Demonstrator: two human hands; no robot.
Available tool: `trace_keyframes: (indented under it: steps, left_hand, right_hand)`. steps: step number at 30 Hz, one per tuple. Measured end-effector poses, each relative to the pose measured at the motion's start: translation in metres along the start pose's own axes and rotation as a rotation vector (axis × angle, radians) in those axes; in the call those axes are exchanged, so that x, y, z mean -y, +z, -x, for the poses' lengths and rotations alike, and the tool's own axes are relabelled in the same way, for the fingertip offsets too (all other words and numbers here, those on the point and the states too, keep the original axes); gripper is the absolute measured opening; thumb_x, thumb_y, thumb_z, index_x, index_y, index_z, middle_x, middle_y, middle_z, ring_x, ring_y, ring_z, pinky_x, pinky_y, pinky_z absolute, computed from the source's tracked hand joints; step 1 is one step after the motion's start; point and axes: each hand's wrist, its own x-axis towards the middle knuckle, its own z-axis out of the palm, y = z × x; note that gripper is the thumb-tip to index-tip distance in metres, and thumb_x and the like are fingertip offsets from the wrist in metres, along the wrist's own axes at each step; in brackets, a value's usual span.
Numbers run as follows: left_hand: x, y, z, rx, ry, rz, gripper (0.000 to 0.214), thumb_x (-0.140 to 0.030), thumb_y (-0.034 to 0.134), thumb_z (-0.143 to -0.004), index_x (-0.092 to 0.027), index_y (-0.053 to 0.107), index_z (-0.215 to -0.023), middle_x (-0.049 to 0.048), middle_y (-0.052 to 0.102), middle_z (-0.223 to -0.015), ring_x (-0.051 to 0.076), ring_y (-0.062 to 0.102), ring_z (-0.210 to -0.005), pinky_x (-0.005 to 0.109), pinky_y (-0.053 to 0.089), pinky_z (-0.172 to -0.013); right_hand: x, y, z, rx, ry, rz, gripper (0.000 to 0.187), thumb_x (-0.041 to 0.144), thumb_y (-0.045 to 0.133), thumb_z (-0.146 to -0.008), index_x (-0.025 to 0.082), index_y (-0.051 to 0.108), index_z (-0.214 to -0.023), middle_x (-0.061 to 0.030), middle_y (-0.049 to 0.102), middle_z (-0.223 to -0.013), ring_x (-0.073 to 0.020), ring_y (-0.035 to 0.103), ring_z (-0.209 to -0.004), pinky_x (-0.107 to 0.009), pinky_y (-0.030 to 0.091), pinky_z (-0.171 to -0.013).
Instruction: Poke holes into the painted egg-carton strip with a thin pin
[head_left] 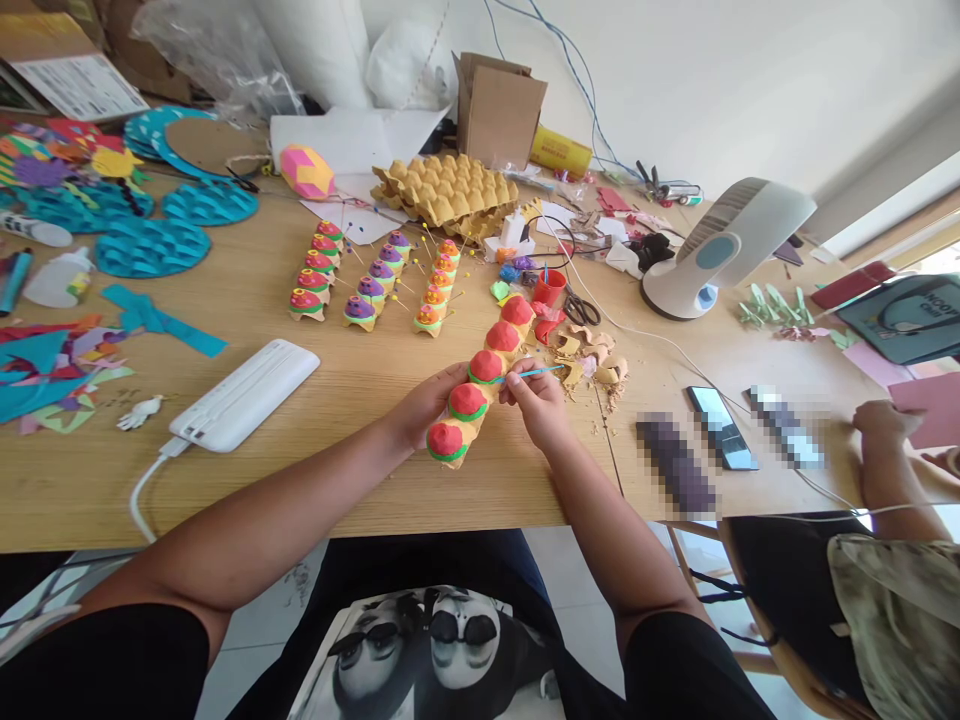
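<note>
A strip of egg carton (487,366) is tilted over the table's front, its several bumps capped in red with green edging along their lower sides. My left hand (429,408) is closed around its left side; some of those fingers are hidden behind it. At the strip's right side, my right hand (541,408) pinches a thin blue stick tool (546,371), whose tip reaches the green edging of the middle bump. Beyond stand decorated carton strips: one red (318,270), one purple (377,280) and one orange (438,288), with ball-headed pins around the bumps.
Carton scraps (600,362), scissors (582,308) and a red cup (550,288) lie right of the strip. A white fan (724,245) stands behind phones (721,428). A power bank (246,395) sits left. At far right, another person's hand (887,425) is by pink paper (934,410).
</note>
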Motion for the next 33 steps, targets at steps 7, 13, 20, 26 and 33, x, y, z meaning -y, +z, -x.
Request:
trace_keyframes:
  steps: [7,13,20,26,33]
  left_hand:
    - [-0.0006,0.0005,-0.0007,-0.023,-0.027,-0.019,0.023,-0.042,0.063,-0.098,-0.022,0.076,-0.094,-0.0006,0.062,-0.064,0.009,0.049,-0.046,0.023,0.039,-0.051]
    - [0.0009,-0.0008,0.0002,-0.05,-0.031,-0.032,0.024,-0.045,0.064,-0.097,-0.023,0.074,-0.095,-0.0023,0.059,-0.063,0.009,0.049,-0.045,0.024,0.039,-0.05]
    - [0.0017,-0.0014,0.0006,-0.051,-0.021,-0.043,0.021,-0.042,0.065,-0.096,-0.023,0.074,-0.094,-0.0021,0.058,-0.064,0.009,0.049,-0.047,0.023,0.038,-0.051]
    - [-0.0012,0.0022,0.0012,-0.045,-0.04,-0.068,0.025,-0.047,0.066,-0.095,-0.022,0.073,-0.093,-0.0019,0.057,-0.064,0.009,0.049,-0.048,0.022,0.04,-0.05]
    - [0.0026,-0.0018,-0.0002,-0.039,-0.022,-0.014,0.024,-0.045,0.063,-0.098,-0.025,0.076,-0.097,-0.0007,0.062,-0.065,0.01,0.051,-0.047,0.024,0.04,-0.052]
  right_hand:
    - [-0.0029,-0.0024,0.0002,0.02,0.01,-0.053,0.042,0.057,0.084,-0.08,0.024,0.058,-0.085,0.0051,0.063,-0.066,-0.0119,0.056,-0.061,-0.027,0.04,-0.06]
    - [-0.002,-0.0016,-0.0003,0.012,0.013,-0.056,0.041,0.055,0.085,-0.079,0.024,0.058,-0.085,0.0056,0.063,-0.065,-0.0116,0.055,-0.06,-0.027,0.038,-0.06]
    - [-0.0017,-0.0015,-0.0006,0.01,0.016,-0.065,0.041,0.055,0.086,-0.078,0.025,0.059,-0.085,0.0061,0.062,-0.063,-0.0116,0.054,-0.058,-0.027,0.036,-0.059]
    - [-0.0033,-0.0042,-0.0005,0.051,0.048,-0.059,0.043,0.057,0.085,-0.078,0.024,0.059,-0.085,0.0059,0.063,-0.062,-0.0118,0.054,-0.06,-0.027,0.038,-0.061]
    - [-0.0032,-0.0029,-0.0008,0.013,0.031,-0.005,0.041,0.055,0.084,-0.08,0.024,0.059,-0.086,0.0064,0.063,-0.061,-0.0109,0.055,-0.058,-0.027,0.038,-0.06]
